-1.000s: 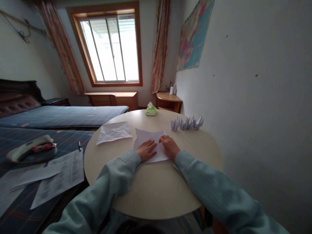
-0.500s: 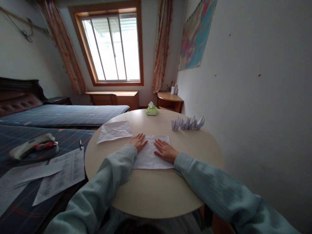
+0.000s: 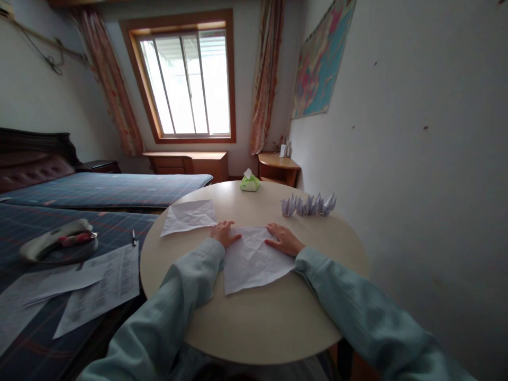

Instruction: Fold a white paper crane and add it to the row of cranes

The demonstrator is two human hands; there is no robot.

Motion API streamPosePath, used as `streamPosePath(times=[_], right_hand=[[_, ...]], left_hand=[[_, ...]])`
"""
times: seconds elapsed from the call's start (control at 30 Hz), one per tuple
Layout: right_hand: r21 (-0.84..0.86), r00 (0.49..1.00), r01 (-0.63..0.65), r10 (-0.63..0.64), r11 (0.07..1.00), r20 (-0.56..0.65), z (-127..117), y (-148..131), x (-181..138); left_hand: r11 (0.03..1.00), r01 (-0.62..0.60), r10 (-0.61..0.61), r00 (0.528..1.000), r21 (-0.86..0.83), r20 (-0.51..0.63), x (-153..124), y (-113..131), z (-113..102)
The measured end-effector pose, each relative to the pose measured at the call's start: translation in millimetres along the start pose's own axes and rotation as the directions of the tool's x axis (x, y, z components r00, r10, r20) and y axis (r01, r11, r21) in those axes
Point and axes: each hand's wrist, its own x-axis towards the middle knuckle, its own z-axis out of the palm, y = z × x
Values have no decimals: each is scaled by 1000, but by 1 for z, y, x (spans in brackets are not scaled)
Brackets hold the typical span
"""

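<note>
A creased white sheet of paper lies flat on the round beige table in front of me. My left hand rests with fingers spread on the sheet's far left corner. My right hand presses flat on its far right corner. Both sleeves are pale green. A second creased sheet lies to the left, untouched. A row of several folded paper cranes stands at the far right of the table.
A green tissue pack sits at the table's far edge. On the bed at left lie printed papers, a pen and a pouch. A white wall is close on the right. A window and wooden desks are at the back.
The sheet went from folded under my hands to opened out flat and turned a little. My hands moved apart to its far corners.
</note>
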Motion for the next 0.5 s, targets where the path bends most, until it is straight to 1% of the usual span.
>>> streamPosePath(times=[0.1, 0.13, 0.17, 0.2, 0.23, 0.3, 0.33, 0.37, 0.4, 0.43, 0.5], right_hand=[[73, 998, 33, -29, 997, -55, 2, 6, 2], [98, 997, 38, -30, 994, -75, 3, 8, 3], [122, 995, 34, -22, 992, -96, 4, 10, 4], [145, 993, 20, -3, 989, -117, 5, 12, 6], [169, 990, 0, 23, 986, -137, 6, 14, 7], [218, 981, -35, 75, 975, -180, 7, 16, 9], [245, 974, -39, 91, 969, -206, 7, 17, 9], [273, 967, -32, 98, 962, -234, 7, 17, 9], [299, 958, -19, 104, 954, -269, 6, 17, 9], [320, 944, -10, 115, 947, -310, 5, 16, 9], [333, 897, -17, 161, 943, -411, 1, 14, 7]], left_hand=[[984, 27, -8, 994, -175, 108, 4, -8, -7], [968, 22, 5, 994, -250, 106, 5, -11, -10], [945, 9, 12, 998, -327, 63, 6, -13, -14], [914, -7, 6, 1000, -405, -4, 7, -15, -20], [877, -14, -29, 996, -480, -82, 8, -18, -25], [782, 1, -173, 961, -624, -215, 10, -26, -39], [713, 18, -267, 931, -701, -249, 11, -31, -46], [649, 40, -370, 889, -759, -269, 12, -37, -53], [596, 60, -474, 831, -800, -291, 12, -45, -59], [552, 84, -574, 759, -830, -306, 11, -54, -65], [484, 163, -752, 580, -860, -313, 9, -73, -72]])
